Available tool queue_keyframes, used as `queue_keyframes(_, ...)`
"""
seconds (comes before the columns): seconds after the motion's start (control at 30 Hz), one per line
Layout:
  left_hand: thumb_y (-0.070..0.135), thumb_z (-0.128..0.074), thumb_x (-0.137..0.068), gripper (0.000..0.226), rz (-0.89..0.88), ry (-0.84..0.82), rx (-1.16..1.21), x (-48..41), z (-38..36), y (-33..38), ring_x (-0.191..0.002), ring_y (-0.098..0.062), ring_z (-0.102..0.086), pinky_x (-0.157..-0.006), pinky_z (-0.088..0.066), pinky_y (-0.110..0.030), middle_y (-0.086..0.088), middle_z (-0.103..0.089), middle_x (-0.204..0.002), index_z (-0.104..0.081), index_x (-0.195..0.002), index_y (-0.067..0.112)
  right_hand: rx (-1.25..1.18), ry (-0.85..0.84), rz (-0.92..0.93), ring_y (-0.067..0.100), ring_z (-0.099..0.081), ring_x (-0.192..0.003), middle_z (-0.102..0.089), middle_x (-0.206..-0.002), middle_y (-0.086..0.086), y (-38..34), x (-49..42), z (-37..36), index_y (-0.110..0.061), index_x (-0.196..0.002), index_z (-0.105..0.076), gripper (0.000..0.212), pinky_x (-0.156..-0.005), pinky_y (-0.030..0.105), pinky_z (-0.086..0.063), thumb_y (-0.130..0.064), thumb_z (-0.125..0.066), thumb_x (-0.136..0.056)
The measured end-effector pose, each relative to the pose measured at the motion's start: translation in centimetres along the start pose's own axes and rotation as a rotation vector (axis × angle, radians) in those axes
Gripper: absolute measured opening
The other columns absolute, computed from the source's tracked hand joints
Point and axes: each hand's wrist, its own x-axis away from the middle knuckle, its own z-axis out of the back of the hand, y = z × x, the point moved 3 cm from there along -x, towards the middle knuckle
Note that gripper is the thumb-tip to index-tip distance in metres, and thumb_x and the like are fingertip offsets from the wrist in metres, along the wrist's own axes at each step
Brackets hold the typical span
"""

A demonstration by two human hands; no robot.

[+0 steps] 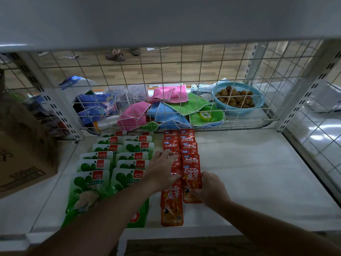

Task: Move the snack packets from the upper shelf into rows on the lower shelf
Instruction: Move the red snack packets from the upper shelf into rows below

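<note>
**Inspector:** State of the lower shelf [249, 172]?

**Assistant:** It carries four rows running from near to far. There are two rows of green snack packets [132, 157] on the left and two rows of red snack packets [190, 145] just beside them on the right. In each row the packets overlap one another.

**Inspector:** Left hand [162, 170]?

**Assistant:** It lies palm down on the left red row, with the fingers straight, slightly spread and pressing the packets flat.

**Inspector:** Right hand [212, 189]?

**Assistant:** Its fingers are curled, pinching the right edge of the held red packet [191, 179] at the near end of the right red row. That packet lies on the row, not lifted.

**Inspector:** Surroundings?

**Assistant:** A cardboard box [24, 163] stands at the far left. A wire mesh panel [184, 71] closes the far side. Behind it lie coloured cloths [166, 111], and to their right is a blue basket [221, 89] of brown round items. The underside of the upper shelf [166, 19] fills the top of the view
</note>
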Motion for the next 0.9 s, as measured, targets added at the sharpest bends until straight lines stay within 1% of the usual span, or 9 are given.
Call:
queue_keyframes(0.1,0.052,-0.063,-0.088,0.077,-0.010,0.009,0.001,-0.1,0.3,0.1,-0.138,-0.018,-0.026,-0.113,-0.031,-0.038,0.004,-0.035,-0.147,-0.034,-0.152,0.022,0.009,0.002,0.019,0.008,-0.060,-0.089,-0.065,-0.111,0.000,-0.4,-0.1,0.5,-0.017,-0.119,-0.060,0.043,-0.084,0.026,-0.055,-0.039,-0.075,-0.085)
queue_keyframes(0.17,0.053,-0.063,-0.088,0.076,-0.011,0.037,-0.002,-0.1,0.7,0.3,-0.138,-0.019,-0.027,-0.114,-0.032,-0.039,0.003,-0.037,-0.147,-0.035,-0.152,0.021,0.060,0.041,0.041,0.011,-0.059,-0.093,-0.063,-0.114,0.003,-0.7,-0.1,1.2,-0.016,-0.126,-0.057,0.050,-0.084,0.026,-0.053,-0.045,-0.071,-0.087)
queue_keyframes(0.27,0.054,-0.061,-0.089,0.074,-0.002,0.074,-0.017,0.1,1.6,1.0,-0.140,-0.020,-0.030,-0.115,-0.034,-0.042,0.002,-0.039,-0.149,-0.037,-0.151,0.022,0.166,0.129,0.124,0.017,-0.061,-0.105,-0.064,-0.122,0.006,-1.3,0.0,2.6,-0.015,-0.135,-0.053,0.058,-0.088,0.028,-0.050,-0.050,-0.064,-0.090)
queue_keyframes(0.33,0.056,-0.057,-0.090,0.070,0.007,0.103,-0.015,0.2,2.5,1.5,-0.141,-0.021,-0.030,-0.114,-0.034,-0.043,0.002,-0.038,-0.151,-0.039,-0.149,0.024,0.199,0.138,0.147,0.021,-0.059,-0.115,-0.063,-0.128,0.006,-1.9,0.1,3.6,-0.016,-0.138,-0.051,0.059,-0.093,0.031,-0.049,-0.051,-0.061,-0.092)
queue_keyframes(0.43,0.058,-0.050,-0.093,0.066,0.000,0.132,-0.008,0.4,4.2,2.1,-0.145,-0.021,-0.025,-0.118,-0.028,-0.045,0.001,-0.034,-0.155,-0.036,-0.149,0.026,0.250,0.134,0.172,0.022,-0.051,-0.127,-0.058,-0.137,0.007,-3.0,0.3,5.1,-0.017,-0.142,-0.047,0.060,-0.102,0.036,-0.045,-0.054,-0.055,-0.095)
queue_keyframes(0.53,0.061,-0.044,-0.095,0.064,0.021,0.133,0.006,1.2,5.6,2.6,-0.149,-0.022,-0.017,-0.121,-0.021,-0.047,0.003,-0.026,-0.160,-0.032,-0.150,0.032,0.349,0.127,0.238,0.022,-0.041,-0.138,-0.050,-0.147,0.006,-4.3,1.1,6.5,-0.017,-0.145,-0.043,0.063,-0.112,0.036,-0.035,-0.058,-0.046,-0.097)
queue_keyframes(0.7,0.066,-0.040,-0.094,0.061,0.049,0.156,0.045,3.3,8.4,3.4,-0.151,-0.023,-0.011,-0.123,-0.014,-0.048,0.004,-0.022,-0.163,-0.033,-0.149,0.040,0.471,0.104,0.283,0.027,-0.014,-0.152,-0.024,-0.163,0.004,-6.7,2.9,8.1,-0.029,-0.155,-0.023,0.067,-0.122,0.043,-0.016,-0.064,-0.033,-0.098)
queue_keyframes(0.8,0.068,-0.037,-0.093,0.062,0.030,0.151,0.009,4.8,10.4,3.6,-0.151,-0.025,-0.014,-0.122,-0.015,-0.049,0.003,-0.024,-0.162,-0.033,-0.148,0.041,0.515,0.087,0.292,0.028,-0.007,-0.153,-0.014,-0.166,0.003,-8.3,4.7,9.4,-0.031,-0.157,-0.013,0.071,-0.123,0.046,-0.010,-0.064,-0.033,-0.098)
queue_keyframes(0.9,0.072,-0.034,-0.090,0.064,0.011,0.188,-0.003,6.7,12.6,4.3,-0.149,-0.028,-0.019,-0.120,-0.021,-0.053,0.002,-0.028,-0.159,-0.035,-0.146,0.041,0.501,0.117,0.308,0.027,-0.007,-0.153,-0.014,-0.166,0.001,-10.1,6.8,11.4,-0.032,-0.157,-0.012,0.070,-0.123,0.046,-0.009,-0.064,-0.032,-0.098)
